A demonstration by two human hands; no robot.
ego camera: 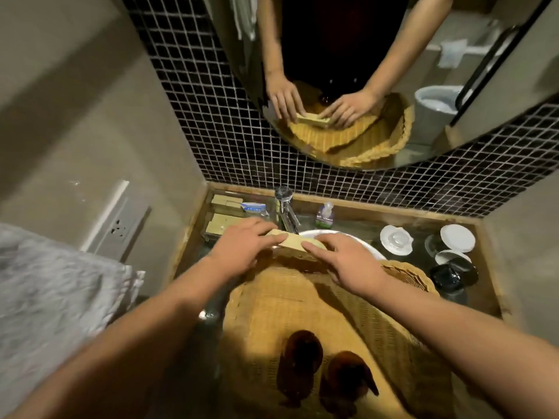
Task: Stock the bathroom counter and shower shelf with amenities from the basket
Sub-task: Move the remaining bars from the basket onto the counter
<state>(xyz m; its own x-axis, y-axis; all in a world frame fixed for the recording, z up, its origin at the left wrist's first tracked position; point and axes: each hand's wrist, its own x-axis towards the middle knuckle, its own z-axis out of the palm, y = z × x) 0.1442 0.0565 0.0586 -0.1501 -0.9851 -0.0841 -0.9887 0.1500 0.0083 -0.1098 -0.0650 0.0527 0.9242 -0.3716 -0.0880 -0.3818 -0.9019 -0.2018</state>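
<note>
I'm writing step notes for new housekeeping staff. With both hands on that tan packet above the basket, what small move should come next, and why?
Probably carry the tan packet leftward and set it down by the other tan packets at the counter's back left corner. Both the left hand and the right hand hold it over the basket rim, near the faucet, and matching items already lie grouped there.

So the basket (302, 313) sits near, over the sink (357, 243), two bottles (326, 379) in its near end. Tap (286, 211) just behind, small boxes (225, 217) far left, cups (429, 246) far right.
</note>
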